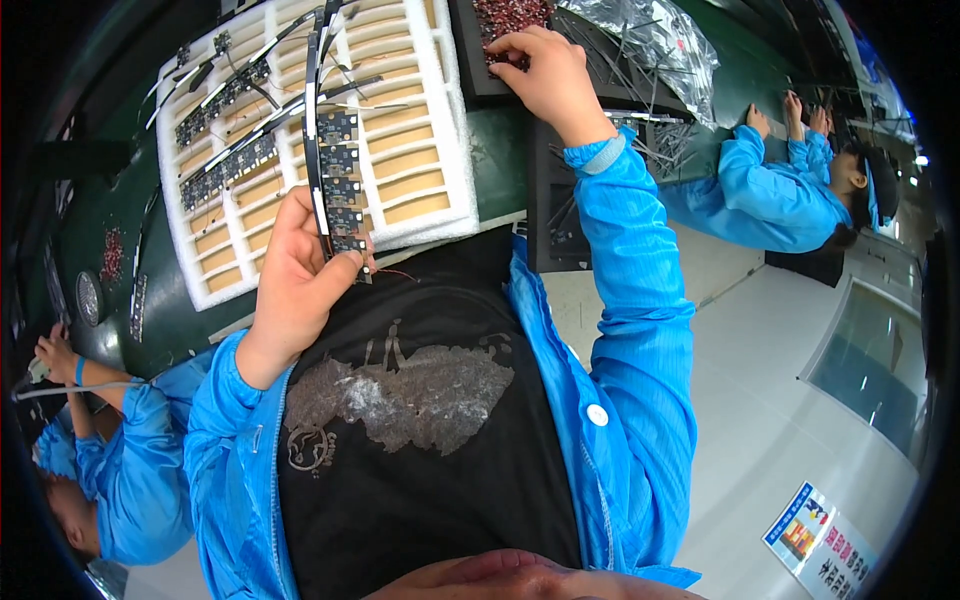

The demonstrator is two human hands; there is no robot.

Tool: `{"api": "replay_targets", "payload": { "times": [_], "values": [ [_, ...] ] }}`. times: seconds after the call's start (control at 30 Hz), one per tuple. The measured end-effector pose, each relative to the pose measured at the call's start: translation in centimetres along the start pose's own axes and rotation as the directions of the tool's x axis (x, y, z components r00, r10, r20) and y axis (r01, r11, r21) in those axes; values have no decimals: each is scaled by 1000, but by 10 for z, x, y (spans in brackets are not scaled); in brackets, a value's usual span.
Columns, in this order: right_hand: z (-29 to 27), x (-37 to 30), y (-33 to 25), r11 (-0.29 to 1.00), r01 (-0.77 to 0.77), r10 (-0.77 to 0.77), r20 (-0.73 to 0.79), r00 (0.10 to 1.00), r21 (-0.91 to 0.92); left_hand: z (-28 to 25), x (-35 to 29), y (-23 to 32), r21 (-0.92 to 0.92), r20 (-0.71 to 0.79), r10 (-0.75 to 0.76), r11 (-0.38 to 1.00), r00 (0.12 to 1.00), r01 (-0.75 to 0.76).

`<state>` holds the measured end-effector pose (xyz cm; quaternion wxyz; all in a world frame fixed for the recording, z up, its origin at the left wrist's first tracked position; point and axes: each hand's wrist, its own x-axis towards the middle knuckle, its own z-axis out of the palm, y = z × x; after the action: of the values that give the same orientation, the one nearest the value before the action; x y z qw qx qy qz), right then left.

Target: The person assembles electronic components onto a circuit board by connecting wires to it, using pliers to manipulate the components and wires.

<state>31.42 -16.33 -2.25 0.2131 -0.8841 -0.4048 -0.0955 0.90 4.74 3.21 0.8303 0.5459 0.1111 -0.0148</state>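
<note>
My left hand (298, 285) is closed round the near end of a panel of small black circuit boards (341, 192), with the thumb pressed on its lowest board. The panel stands out upright from the hand, above a white foam tray (452, 165). Long black strips lie along its left side, and a thin red wire pokes out near the thumb. My right hand (555, 85) reaches into a black bin (478, 88) of tiny dark-red parts (512, 18). Its thumb and fingers are bent together at the edge of the pile; whatever is between them is too small to name.
More circuit-board panels (228, 170) with wires lie across the foam tray. A clear plastic bag (668, 45) and thin black strips sit right of the bin. Beneath, another black tray (550, 235) stands. Co-workers in blue sit at right (765, 190) and left (140, 465).
</note>
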Motion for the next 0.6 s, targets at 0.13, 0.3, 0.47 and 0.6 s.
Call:
{"api": "replay_targets", "payload": {
  "times": [0.13, 0.3, 0.47, 0.6],
  "values": [
    [-6, 8, -1, 992, 66, -61, 49, 997, -104, 0, -1, 0, 4, 1, 3, 1000, 1000, -3],
    [0, 4, 7, 995, 96, -96, -62, 993, -1, 0, -2, 0, 13, -14, 15, 1000, 1000, -15],
    [-1, -3, 5, 802, -213, 293, -56, 955, 558, 1, -3, 1, 6, -32, -4, 1000, 999, 4],
    [-13, -3, 4, 701, -263, 413, -76, 908, 663, 2, -2, 1, 2, -7, 3, 1000, 1000, -3]
  ]
}}
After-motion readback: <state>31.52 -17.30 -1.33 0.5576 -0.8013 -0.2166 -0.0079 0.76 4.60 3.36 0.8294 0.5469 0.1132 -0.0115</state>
